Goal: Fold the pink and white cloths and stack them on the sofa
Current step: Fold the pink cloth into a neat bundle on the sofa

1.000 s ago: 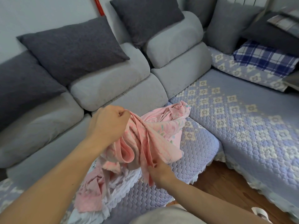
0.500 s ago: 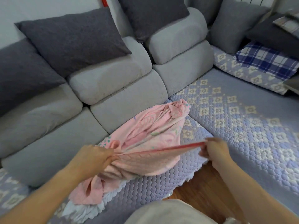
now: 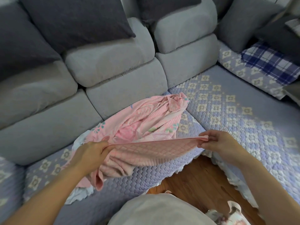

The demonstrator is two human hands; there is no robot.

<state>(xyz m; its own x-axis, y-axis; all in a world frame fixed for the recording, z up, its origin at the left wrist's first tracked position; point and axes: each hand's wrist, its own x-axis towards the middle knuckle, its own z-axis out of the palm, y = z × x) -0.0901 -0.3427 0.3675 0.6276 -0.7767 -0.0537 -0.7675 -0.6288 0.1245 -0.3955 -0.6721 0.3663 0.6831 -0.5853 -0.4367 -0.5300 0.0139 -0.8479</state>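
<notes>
The person is stretching one edge of the pink cloth (image 3: 146, 148) taut between both hands, above the front of the sofa (image 3: 123, 93) seat. The left hand (image 3: 90, 153) is gripping the cloth's left end, its fingers (image 3: 103, 148) curled round the bunched fabric. The right hand (image 3: 217, 142) is pinching the right corner between thumb and fingertips. The rest of the pink cloth is lying crumpled on the quilted purple cover (image 3: 227, 114), reaching back towards the grey cushions. The white cloth (image 3: 78, 195) is lying under it, peeking out at the left and near the seat's front edge
</notes>
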